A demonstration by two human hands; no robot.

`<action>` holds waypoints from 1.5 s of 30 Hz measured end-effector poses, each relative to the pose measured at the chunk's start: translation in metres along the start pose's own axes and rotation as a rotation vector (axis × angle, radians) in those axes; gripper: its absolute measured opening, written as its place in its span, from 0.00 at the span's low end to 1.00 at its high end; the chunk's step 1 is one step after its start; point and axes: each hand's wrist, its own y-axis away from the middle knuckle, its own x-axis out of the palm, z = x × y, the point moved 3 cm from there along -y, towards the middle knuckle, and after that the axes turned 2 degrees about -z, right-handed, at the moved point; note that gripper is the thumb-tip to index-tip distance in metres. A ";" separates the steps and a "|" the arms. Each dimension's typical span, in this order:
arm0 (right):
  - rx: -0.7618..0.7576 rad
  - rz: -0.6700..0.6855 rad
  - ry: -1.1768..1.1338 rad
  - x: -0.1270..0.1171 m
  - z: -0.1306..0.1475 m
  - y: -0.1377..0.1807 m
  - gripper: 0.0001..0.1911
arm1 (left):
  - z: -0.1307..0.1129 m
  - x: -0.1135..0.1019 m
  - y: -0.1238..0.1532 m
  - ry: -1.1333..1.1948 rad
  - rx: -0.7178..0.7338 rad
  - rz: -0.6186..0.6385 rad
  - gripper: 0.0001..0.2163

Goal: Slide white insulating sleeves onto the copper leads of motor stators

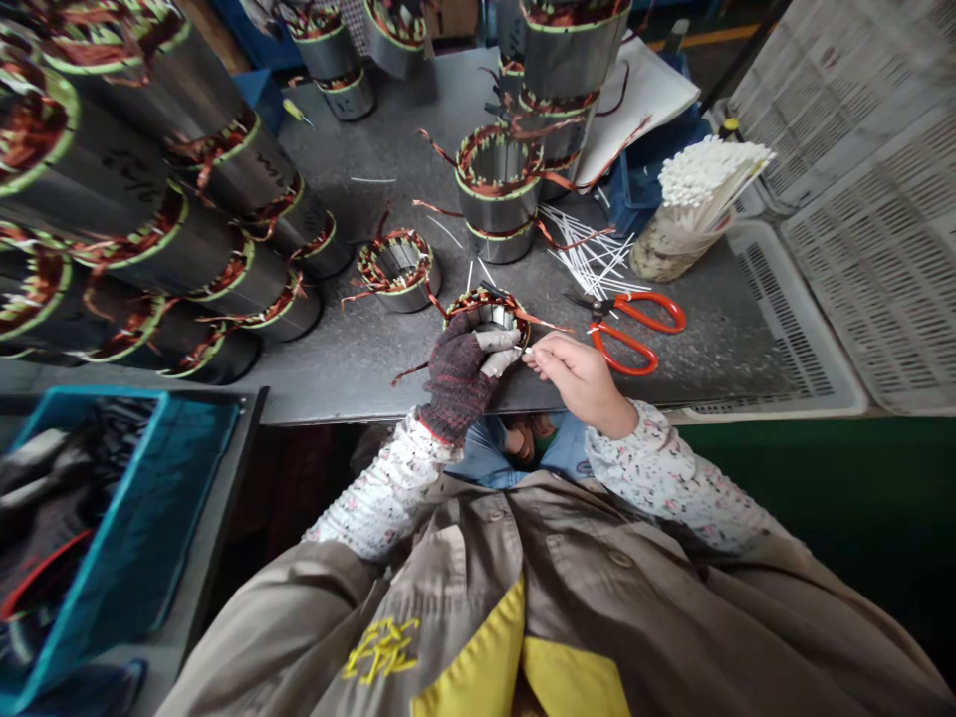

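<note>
A small motor stator (493, 312) with copper windings and loose lead wires stands at the table's front edge. My left hand (461, 376), in a dark knitted glove with pale fingertips, is closed around the near left side of its rim. At the right of that rim my bare right hand (574, 372) pinches a thin white strip (527, 352); only its end shows between the fingers. Scissors with orange handles (634, 334) lie just right of my right hand. Behind them is a loose pile of white strips (594, 254).
Stacked stators (246, 189) crowd the left; another stator (403, 269) stands nearer. More stators (497, 189) rise behind. A cup (664, 244) full of white strips is at right, beside white plastic crates (792, 329). A blue bin (186, 498) sits lower left.
</note>
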 end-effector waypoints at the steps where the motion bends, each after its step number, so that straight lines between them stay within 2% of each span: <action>1: -0.009 0.006 0.025 0.000 0.001 -0.001 0.22 | 0.001 0.000 0.000 0.001 0.007 -0.005 0.05; 6: -0.020 0.019 0.194 0.004 -0.005 -0.012 0.17 | 0.004 -0.001 0.001 -0.033 0.054 0.004 0.05; 12: -0.045 0.018 0.056 0.001 0.000 -0.008 0.18 | 0.003 -0.002 0.000 -0.073 0.089 0.017 0.04; 15: -0.085 0.002 0.085 0.000 0.003 -0.005 0.15 | 0.002 -0.001 0.001 -0.082 0.116 0.002 0.04; 19: -0.026 0.034 0.228 0.005 -0.004 -0.012 0.14 | 0.003 -0.002 0.000 -0.103 0.151 0.017 0.06; 21: 0.006 0.005 0.252 0.007 -0.006 -0.014 0.14 | 0.004 -0.003 0.001 -0.123 0.162 0.037 0.07; 24: 0.019 -0.034 0.289 0.009 0.000 -0.013 0.16 | 0.004 -0.005 0.003 -0.168 0.187 0.081 0.07; 27: 0.011 0.051 0.339 0.008 0.015 -0.007 0.17 | 0.000 -0.005 0.004 -0.258 0.201 0.115 0.08; 29: 0.005 0.093 0.244 0.001 0.026 -0.005 0.19 | -0.002 -0.004 0.004 -0.307 0.194 0.131 0.08; 33: 0.024 0.075 -0.042 -0.015 0.038 -0.008 0.20 | -0.003 -0.005 0.004 -0.322 0.148 0.116 0.10; 36: 0.169 0.164 -0.301 -0.011 0.032 -0.009 0.23 | -0.002 -0.007 0.006 -0.335 0.132 0.113 0.23; 38: 0.292 0.178 -0.442 -0.007 0.027 -0.004 0.24 | -0.003 -0.006 0.009 -0.365 0.125 0.116 0.27; 41: 0.385 0.058 -0.467 -0.013 0.026 0.004 0.22 | -0.008 -0.001 0.012 -0.390 0.089 0.070 0.28; 45: 0.334 -0.071 -0.485 -0.016 0.029 -0.010 0.21 | -0.013 0.020 0.020 -0.378 0.137 0.015 0.27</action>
